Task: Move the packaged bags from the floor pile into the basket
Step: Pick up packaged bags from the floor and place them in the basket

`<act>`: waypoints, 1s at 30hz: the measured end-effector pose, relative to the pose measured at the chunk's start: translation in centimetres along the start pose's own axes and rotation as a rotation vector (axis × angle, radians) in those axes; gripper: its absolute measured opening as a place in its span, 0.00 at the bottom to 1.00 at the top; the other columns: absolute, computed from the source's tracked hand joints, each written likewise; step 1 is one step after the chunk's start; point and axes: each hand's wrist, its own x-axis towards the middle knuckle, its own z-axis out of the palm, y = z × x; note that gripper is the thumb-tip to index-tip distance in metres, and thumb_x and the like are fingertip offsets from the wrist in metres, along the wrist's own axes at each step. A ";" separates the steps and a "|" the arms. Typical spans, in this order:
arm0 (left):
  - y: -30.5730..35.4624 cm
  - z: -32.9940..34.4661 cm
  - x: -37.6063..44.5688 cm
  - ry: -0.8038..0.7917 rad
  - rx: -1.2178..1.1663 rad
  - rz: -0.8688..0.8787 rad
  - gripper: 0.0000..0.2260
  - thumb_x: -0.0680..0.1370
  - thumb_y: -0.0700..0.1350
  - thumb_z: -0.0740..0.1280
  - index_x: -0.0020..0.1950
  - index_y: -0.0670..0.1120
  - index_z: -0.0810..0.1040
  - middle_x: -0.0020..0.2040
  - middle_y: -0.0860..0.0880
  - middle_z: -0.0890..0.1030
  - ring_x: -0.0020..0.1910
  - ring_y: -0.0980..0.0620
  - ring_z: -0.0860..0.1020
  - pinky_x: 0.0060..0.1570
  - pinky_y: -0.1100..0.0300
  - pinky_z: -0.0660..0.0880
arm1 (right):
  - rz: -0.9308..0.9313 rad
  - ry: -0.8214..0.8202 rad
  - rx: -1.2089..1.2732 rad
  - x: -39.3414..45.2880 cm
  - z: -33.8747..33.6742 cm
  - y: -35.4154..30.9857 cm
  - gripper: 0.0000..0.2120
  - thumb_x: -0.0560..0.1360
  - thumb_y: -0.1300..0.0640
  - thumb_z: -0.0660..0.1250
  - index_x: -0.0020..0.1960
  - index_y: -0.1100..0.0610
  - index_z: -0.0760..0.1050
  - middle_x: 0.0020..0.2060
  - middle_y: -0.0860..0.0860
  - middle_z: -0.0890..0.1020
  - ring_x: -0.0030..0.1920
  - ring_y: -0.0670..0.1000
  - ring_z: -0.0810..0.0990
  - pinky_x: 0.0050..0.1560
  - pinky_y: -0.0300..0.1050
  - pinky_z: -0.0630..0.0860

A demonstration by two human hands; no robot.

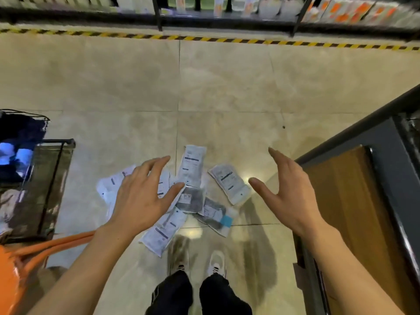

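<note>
Several flat packaged bags [193, 169] with white labels lie in a loose pile on the beige tiled floor, just ahead of my feet. My left hand [143, 192] hovers over the left part of the pile, fingers spread and straight, holding nothing. My right hand [288, 189] is held to the right of the pile, fingers extended and palm turned inward, also holding nothing. One bag [230, 184] lies between the two hands. A dark mesh basket [48, 189] on a black frame stands at the left edge, with some items inside.
An orange bag [13, 269] with straps sits at the lower left. A grey shelf unit with a wooden panel [354, 201] rises on the right. Stocked shelves [227, 10] and a yellow-black hazard stripe [204, 38] run along the far side. My shoes [217, 262] stand behind the pile.
</note>
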 end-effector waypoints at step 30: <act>-25.5 46.9 10.6 -0.038 0.089 0.138 0.35 0.77 0.71 0.55 0.79 0.53 0.68 0.74 0.48 0.75 0.70 0.41 0.75 0.64 0.43 0.73 | -0.086 -0.434 -0.016 8.7 57.6 20.6 0.45 0.75 0.29 0.65 0.83 0.51 0.57 0.78 0.55 0.69 0.76 0.57 0.68 0.71 0.51 0.67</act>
